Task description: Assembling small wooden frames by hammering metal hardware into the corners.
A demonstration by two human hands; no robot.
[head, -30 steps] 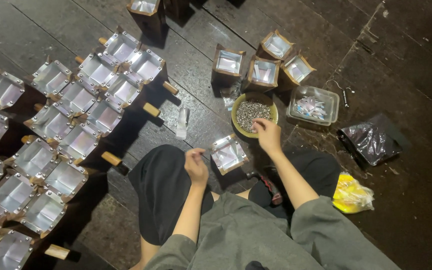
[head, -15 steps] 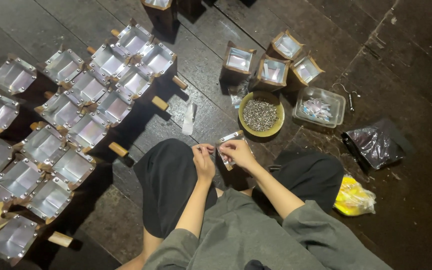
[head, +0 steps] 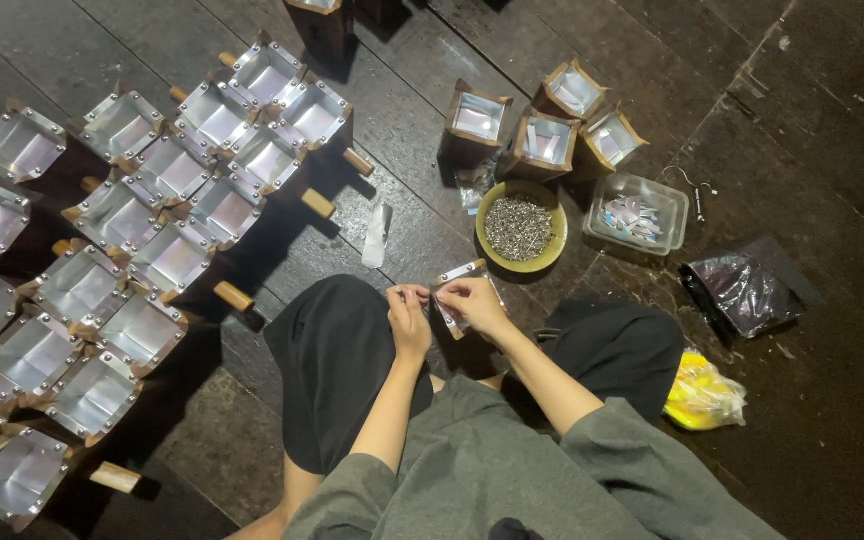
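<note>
I sit on a dark plank floor with both hands together above my lap. My left hand point(head: 409, 312) and my right hand point(head: 472, 302) pinch something small between their fingertips; what it is stays too small to tell. A wooden box with a shiny metal lining point(head: 457, 290) lies partly under my right hand. Just beyond it stands a yellow bowl point(head: 520, 229) filled with small metal pieces.
Several wood-handled boxes with metal linings point(head: 167, 210) cover the floor at the left. Three more point(head: 542, 130) stand behind the bowl. A clear plastic tray point(head: 636, 211), a dark plastic bag point(head: 747, 290) and a yellow bag point(head: 702, 395) lie at the right.
My right hand left the yellow bowl and came back to meet my left hand over the lap. The view has shifted slightly.
</note>
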